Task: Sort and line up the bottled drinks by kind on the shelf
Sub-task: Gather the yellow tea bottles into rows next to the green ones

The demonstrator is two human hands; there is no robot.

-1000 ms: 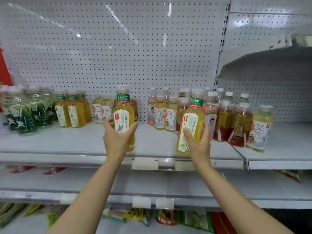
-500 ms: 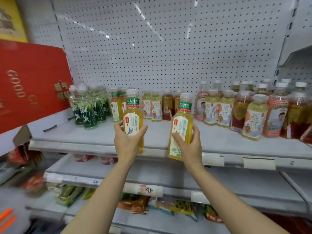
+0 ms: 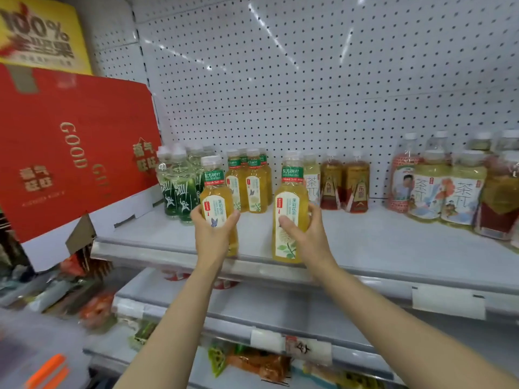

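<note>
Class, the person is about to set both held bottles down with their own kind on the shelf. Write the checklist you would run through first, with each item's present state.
1. Left hand has a firm grip on its yellow tea bottle: ok.
2. Right hand has a firm grip on its yellow tea bottle: ok.
3. Both bottles upright, caps on: ok.
4. Matching group found on the shelf: ok.
5. Bare shelf in front of that group: ok.
6. Bottle bases clear of the shelf edge: cannot tell.

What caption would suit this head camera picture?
Each hand, left and right, holds a yellow tea bottle before the shelf.
</note>
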